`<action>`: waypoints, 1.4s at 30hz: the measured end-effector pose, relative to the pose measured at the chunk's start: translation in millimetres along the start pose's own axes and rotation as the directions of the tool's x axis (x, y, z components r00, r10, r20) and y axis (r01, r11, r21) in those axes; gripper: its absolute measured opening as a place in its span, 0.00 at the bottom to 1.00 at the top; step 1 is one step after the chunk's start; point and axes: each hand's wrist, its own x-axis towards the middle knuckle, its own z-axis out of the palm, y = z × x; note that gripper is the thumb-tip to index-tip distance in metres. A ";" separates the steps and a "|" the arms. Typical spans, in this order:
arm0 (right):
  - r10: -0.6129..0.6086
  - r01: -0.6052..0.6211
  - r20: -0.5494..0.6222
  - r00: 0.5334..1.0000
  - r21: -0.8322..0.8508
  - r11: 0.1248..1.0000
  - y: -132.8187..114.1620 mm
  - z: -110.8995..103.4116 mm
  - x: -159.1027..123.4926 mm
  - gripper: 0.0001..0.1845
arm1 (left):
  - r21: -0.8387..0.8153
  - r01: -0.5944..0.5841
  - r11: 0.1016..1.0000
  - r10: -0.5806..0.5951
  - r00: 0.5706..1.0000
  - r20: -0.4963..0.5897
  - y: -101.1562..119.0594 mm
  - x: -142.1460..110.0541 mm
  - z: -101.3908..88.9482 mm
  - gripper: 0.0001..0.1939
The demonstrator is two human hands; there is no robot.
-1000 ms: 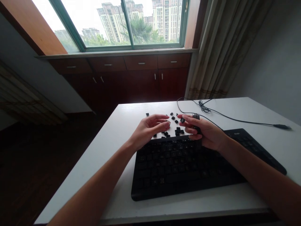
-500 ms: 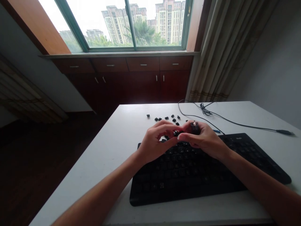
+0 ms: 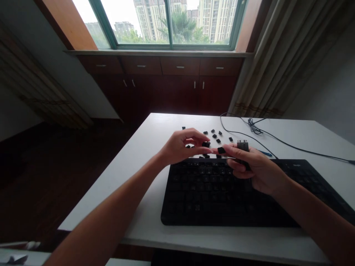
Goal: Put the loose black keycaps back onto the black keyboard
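Observation:
Above the keyboard's back edge, my left hand (image 3: 181, 146) is closed, its fingertips around a small dark piece (image 3: 205, 144) that looks like a keycap. Between the thumb and forefinger of my right hand (image 3: 253, 162) is a black keycap (image 3: 221, 150). The same hand's other fingers wrap round a dark grey tool (image 3: 243, 146) with short prongs on top. The two hands nearly touch at the fingertips. Beneath them lies a black keyboard (image 3: 210, 207), partly covered by my right hand and forearm. Several loose keycaps (image 3: 214, 136) are scattered behind it.
The white table (image 3: 138, 177) has its far edge towards a red-brown cabinet (image 3: 177, 92) under a window. A black cable (image 3: 294, 143) with a bundled loop runs across the back right. A thin blue item (image 3: 265, 153) lies behind my right hand.
My hands came together over the keyboard, then drew slightly apart. The keycap in my right fingers now shows its flat face. The whole view has shifted, with the scene lying further right.

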 end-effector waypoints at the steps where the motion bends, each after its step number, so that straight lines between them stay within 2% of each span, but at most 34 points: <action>1: 0.020 -0.019 -0.023 1.000 0.033 0.999 1.1 3.7 -0.8 0.16 | -0.018 0.020 1.000 -0.020 1.000 -0.006 -4.4 0.2 -4.7 0.15; 5: 0.000 0.009 -0.124 0.992 0.073 0.997 6.1 13.4 -3.1 0.13 | -0.095 0.172 0.981 -0.164 0.983 0.086 -19.3 -0.8 -14.9 0.16; 7: -0.008 0.015 -0.140 0.990 0.044 0.999 9.8 15.4 -4.9 0.13 | -0.111 0.210 0.971 -0.203 0.976 0.074 -24.8 -0.8 -19.3 0.17; 10: 0.112 -0.113 -0.050 0.992 -0.009 0.994 18.9 20.5 -10.5 0.17 | -0.050 0.176 0.983 -0.181 0.976 -0.120 -33.5 0.0 -28.5 0.18; 12: 0.235 -0.232 0.079 0.969 -0.046 0.972 25.8 26.7 -15.7 0.18 | 0.043 0.181 0.982 -0.166 0.957 -0.239 -40.3 0.4 -33.7 0.19; 13: 0.277 -0.270 0.143 0.950 -0.066 0.961 28.5 30.4 -18.5 0.18 | 0.081 0.196 0.977 -0.169 0.950 -0.262 -43.8 0.4 -35.3 0.20; 16: 0.332 -0.313 0.255 0.908 -0.112 0.943 29.5 40.7 -26.2 0.19 | 0.130 0.220 0.967 -0.187 0.956 -0.228 -52.3 0.3 -35.2 0.22; 21: 0.417 -0.389 0.245 0.875 -0.157 0.908 18.8 48.4 -31.7 0.22 | 0.189 0.210 0.959 -0.178 0.969 -0.171 -57.3 0.3 -31.0 0.20; 31: 0.404 -0.378 0.284 0.870 -0.142 0.915 20.7 47.8 -31.2 0.20 | 0.207 0.224 0.952 -0.191 0.967 -0.167 -58.2 -0.8 -32.5 0.19; 37: 0.417 -0.386 0.248 0.874 -0.166 0.907 17.4 47.9 -32.3 0.19 | 0.214 0.236 0.948 -0.203 0.965 -0.166 -57.5 -0.6 -32.1 0.20; 42: 0.400 -0.368 0.273 0.875 -0.160 0.916 20.5 43.3 -31.6 0.19 | 0.252 0.228 0.940 -0.197 0.970 -0.143 -57.4 -0.3 -33.1 0.19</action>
